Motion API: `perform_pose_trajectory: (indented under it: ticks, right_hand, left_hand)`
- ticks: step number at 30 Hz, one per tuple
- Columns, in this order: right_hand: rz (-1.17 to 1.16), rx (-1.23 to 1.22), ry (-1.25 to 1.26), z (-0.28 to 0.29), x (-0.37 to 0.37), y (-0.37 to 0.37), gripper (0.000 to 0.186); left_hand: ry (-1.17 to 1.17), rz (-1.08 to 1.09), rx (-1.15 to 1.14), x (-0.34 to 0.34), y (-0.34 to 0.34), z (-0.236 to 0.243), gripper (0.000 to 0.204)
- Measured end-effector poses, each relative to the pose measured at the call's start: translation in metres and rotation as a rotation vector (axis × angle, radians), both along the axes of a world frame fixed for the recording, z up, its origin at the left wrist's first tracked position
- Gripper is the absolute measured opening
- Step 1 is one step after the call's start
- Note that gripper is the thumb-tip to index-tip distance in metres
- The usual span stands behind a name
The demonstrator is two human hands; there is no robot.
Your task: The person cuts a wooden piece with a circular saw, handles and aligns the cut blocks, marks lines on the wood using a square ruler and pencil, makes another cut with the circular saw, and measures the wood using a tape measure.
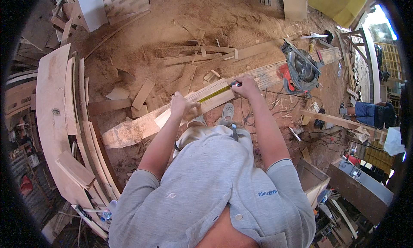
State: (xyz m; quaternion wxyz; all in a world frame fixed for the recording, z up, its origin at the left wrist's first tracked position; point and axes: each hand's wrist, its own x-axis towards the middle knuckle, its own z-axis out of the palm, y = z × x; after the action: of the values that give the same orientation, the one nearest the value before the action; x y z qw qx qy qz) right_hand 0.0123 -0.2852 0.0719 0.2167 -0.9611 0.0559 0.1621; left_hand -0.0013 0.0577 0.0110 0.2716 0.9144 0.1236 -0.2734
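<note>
A short pale board [165, 117] rests across a longer, rough wooden plank [124, 134] in front of me. The yellow blade of a tape measure [214, 94] is stretched along the board's top. My right hand [247, 87] grips the tape measure's dark case at the board's right end. Towards the board's left part, my left hand [181, 105] is closed near the blade's other end. A small dark tip shows above its fingers; what it belongs to is too small to tell.
A red and grey circular saw [301, 69] sits on the plank's right part, with cables on the ground nearby. Offcuts [143, 93] and sawdust lie ahead. Large wooden sheets [53, 114] stand at left. Another person in blue shorts [365, 114] is at far right.
</note>
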Motion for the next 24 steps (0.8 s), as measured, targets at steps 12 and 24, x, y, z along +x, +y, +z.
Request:
perform_pose_trajectory:
  ticks: [12, 24]
  right_hand:
    - [0.021, -0.034, -0.029, -0.012, -0.001, -0.002, 0.058]
    - [0.041, -0.018, -0.063, -0.017, 0.000, -0.003, 0.055]
  left_hand:
    - [0.049, 0.018, 0.006, 0.006, -0.002, 0.007, 0.108]
    - [0.066, -0.014, 0.040, 0.005, -0.001, 0.005, 0.114]
